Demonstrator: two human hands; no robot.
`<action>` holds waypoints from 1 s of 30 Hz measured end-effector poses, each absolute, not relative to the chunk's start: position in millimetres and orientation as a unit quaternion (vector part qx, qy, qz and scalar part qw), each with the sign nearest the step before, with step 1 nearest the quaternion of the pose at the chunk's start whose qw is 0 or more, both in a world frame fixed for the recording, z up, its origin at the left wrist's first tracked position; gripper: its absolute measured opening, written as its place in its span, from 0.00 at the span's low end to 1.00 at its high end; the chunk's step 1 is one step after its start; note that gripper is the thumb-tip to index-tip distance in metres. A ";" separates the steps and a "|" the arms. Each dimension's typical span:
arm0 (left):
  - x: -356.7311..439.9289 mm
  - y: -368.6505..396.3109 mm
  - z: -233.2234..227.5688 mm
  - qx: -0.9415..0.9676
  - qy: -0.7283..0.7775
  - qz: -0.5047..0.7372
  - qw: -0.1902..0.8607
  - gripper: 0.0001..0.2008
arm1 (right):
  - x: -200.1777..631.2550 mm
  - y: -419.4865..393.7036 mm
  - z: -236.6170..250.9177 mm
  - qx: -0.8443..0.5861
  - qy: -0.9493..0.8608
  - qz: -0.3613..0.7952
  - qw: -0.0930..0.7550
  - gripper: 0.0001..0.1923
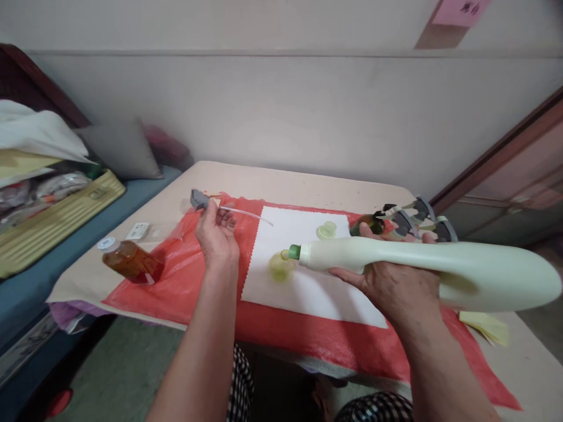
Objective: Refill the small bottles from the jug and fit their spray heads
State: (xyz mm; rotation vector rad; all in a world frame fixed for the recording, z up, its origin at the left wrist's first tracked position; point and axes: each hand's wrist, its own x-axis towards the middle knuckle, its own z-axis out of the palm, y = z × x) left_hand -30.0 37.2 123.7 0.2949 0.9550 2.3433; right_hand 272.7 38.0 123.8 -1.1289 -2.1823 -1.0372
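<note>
Above the tabletop (308, 181), the right hand (391, 287) has its grip closed around a pale green bottle (422, 264) held sideways, neck over a white sheet (303, 258). The left hand (215, 234) pinches a grey spray head (199, 200), its tube trailing right. Red plastic sheeting (176, 275) covers the surface; an amber bottle (129, 261) lies on it. Beyond are a plain wall (281, 105) and a bed (53, 258) at left.

Counted items on the surface (308, 181).
Two hands (left (216, 234), right (391, 281)); one white bottle (440, 264); one amber bottle (129, 261); four grey sprayers (200, 199) (423, 207) (404, 221) (444, 230); two pale caps (326, 230) (280, 266); one white cloth (303, 293).
</note>
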 end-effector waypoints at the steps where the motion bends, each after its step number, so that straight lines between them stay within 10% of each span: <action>1: -30.0 37.1 123.6 0.112 0.359 0.879 0.292 0.13 | 272.4 38.5 124.4 -0.407 -0.793 -0.388 0.236 0.50; 30: -31.1 36.4 123.5 0.108 0.352 0.879 0.302 0.11 | 256.7 24.6 148.6 -0.438 -0.811 -0.347 0.171 0.44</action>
